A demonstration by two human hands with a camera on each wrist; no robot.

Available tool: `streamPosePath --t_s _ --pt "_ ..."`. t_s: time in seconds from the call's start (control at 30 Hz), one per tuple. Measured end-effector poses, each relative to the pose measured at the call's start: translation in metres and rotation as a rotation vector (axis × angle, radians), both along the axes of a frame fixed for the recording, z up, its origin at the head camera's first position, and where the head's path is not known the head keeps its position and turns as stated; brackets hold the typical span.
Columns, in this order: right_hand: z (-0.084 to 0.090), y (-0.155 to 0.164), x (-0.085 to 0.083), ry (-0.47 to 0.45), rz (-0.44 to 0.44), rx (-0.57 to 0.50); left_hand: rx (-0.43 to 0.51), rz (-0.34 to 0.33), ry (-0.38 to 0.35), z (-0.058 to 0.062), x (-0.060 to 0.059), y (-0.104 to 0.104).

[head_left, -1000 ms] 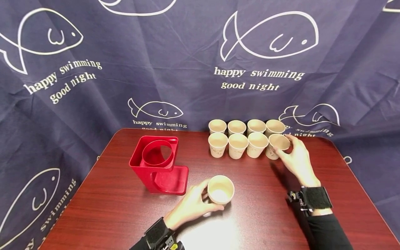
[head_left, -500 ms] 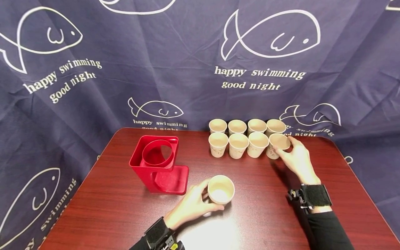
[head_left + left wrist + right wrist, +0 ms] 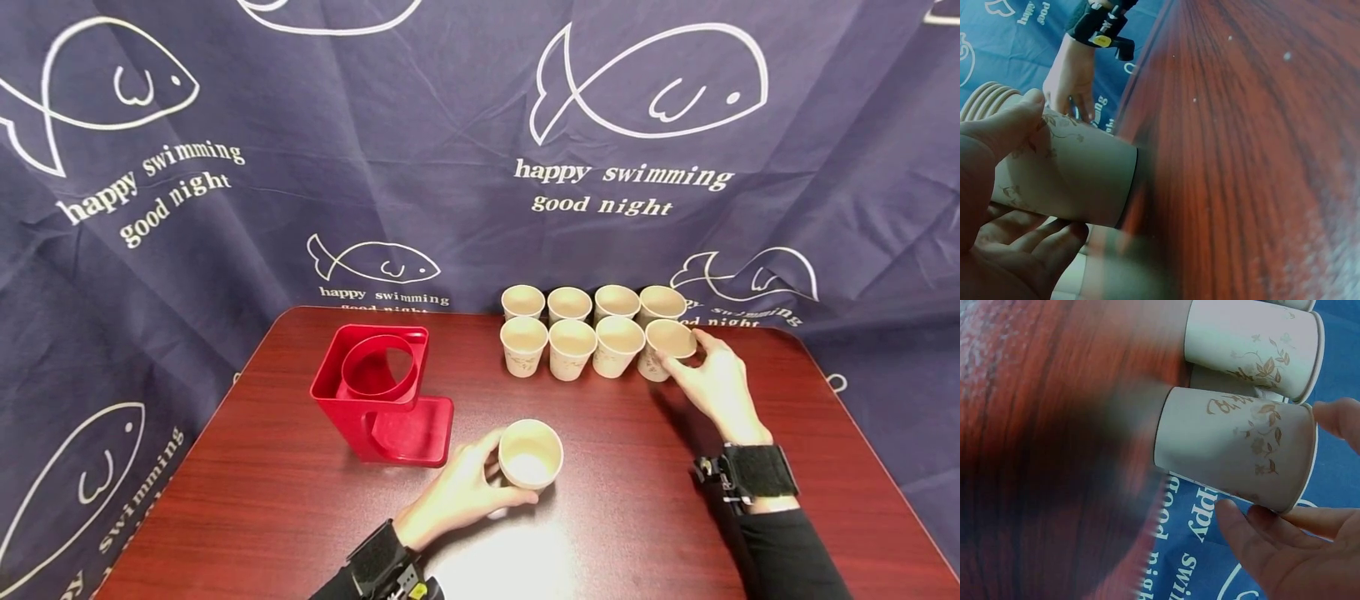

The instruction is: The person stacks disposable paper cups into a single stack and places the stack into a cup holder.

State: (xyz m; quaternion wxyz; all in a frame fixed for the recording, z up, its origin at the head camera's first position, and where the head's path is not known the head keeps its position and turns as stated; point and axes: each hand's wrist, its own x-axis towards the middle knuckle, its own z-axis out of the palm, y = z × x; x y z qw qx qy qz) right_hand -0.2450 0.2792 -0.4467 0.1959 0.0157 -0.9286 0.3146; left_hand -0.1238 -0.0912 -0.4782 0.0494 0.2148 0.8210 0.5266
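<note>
My left hand [image 3: 471, 482] grips a single beige paper cup [image 3: 530, 454] standing on the dark red table [image 3: 622, 517], just right of a red plastic cup holder [image 3: 378, 396]. In the left wrist view the thumb and fingers [image 3: 1019, 128] wrap the flowered cup [image 3: 1072, 181]. My right hand [image 3: 708, 375] holds the rightmost front cup [image 3: 667, 343] of several upright cups in two rows [image 3: 573, 329]. The right wrist view has that cup [image 3: 1235, 447] between my thumb [image 3: 1341, 422] and fingers [image 3: 1254, 531], with a neighbouring cup [image 3: 1254, 344] beside it.
A dark blue cloth with white fish and lettering [image 3: 450, 150] hangs behind and around the table. The cup rows stand close to the table's far edge. The holder has a ring opening on top [image 3: 377, 367] and a flat base [image 3: 408, 433].
</note>
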Motion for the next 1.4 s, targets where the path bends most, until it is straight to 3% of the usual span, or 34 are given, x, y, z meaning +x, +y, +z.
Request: streamPosePath --t_s 0.4,0.63,1.2,1.4 --pt "-0.002 0.0 0.003 0.026 -0.015 -0.004 0.013 0.002 -0.023 0.002 0.001 0.001" --pt "0.003 0.002 0.01 0.049 -0.027 -0.005 -0.012 0.014 0.009 0.002 0.001 0.0" --pt "0.035 0.003 0.044 0.02 -0.021 0.016 0.03 -0.006 -0.016 0.002 0.0 0.001" --pt "0.049 -0.005 0.055 0.048 -0.003 0.021 0.021 -0.003 -0.022 0.002 0.001 0.001"
